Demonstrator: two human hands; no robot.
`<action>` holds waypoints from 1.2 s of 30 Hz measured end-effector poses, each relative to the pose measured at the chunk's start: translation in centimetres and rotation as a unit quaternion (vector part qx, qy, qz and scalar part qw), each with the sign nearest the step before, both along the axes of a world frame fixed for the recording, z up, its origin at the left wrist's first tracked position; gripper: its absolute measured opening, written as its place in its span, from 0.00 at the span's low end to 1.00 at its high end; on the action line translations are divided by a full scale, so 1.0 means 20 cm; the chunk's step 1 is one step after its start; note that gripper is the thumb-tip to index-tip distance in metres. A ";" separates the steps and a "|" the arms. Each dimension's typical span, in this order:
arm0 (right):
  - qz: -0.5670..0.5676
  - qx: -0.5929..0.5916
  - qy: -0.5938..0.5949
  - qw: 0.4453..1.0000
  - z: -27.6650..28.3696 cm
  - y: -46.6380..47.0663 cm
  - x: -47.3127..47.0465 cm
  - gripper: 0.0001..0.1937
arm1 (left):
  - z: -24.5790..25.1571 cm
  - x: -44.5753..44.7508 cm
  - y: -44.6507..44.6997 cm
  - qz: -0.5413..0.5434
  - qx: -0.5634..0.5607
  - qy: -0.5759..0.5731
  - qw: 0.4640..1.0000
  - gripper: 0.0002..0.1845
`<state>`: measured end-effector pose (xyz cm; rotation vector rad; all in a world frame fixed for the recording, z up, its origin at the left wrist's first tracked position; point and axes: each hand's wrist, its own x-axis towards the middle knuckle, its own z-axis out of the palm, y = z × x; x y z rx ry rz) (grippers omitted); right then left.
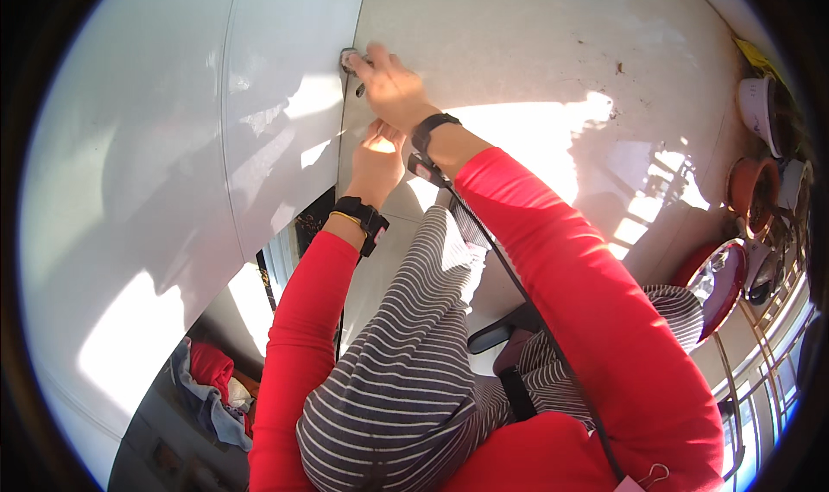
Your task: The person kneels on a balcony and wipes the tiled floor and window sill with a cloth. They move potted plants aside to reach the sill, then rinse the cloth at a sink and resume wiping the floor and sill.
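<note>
My right hand (392, 87) reaches to a small grey-brown lump (348, 60) on the pale floor tiles, at the foot of a white panel (278, 103). Its fingers are at the lump and partly blurred; whether they grip it cannot be told. Just below, my left hand (379, 158) has its fingers bent together under my right hand, and what they hold, if anything, is hidden. A small dark spot (360, 90) lies by the panel's edge. Both wrists wear black straps with small devices, and a black cable runs along my right arm.
Pale floor tiles (518, 39) with dark specks spread ahead. Flowerpots, one white (756, 110) and one terracotta (741, 184), line the right side near a red basin (728, 285) and a metal rack (764, 336). Cloths (210, 369) lie at lower left. My striped trouser leg is below my hands.
</note>
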<state>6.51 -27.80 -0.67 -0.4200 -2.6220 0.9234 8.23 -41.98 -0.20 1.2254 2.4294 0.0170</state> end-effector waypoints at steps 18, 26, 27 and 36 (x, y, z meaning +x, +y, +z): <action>-0.187 0.123 -0.243 0.944 -0.04 1.26 0.92 0.23 | 0.10 0.02 0.07 0.003 -0.021 0.010 1.000 0.34; 0.014 -0.257 -0.103 0.961 0.38 1.60 0.82 0.28 | 0.27 0.03 1.02 -0.015 0.367 -0.079 0.927 0.33; 0.057 -0.306 -0.086 0.946 0.42 1.63 0.80 0.30 | 0.27 0.05 1.21 -0.009 0.401 -0.090 0.911 0.33; -0.084 -0.079 -0.205 0.972 0.36 2.16 0.83 0.17 | 0.21 -0.16 2.03 -0.067 0.262 -0.231 0.935 0.19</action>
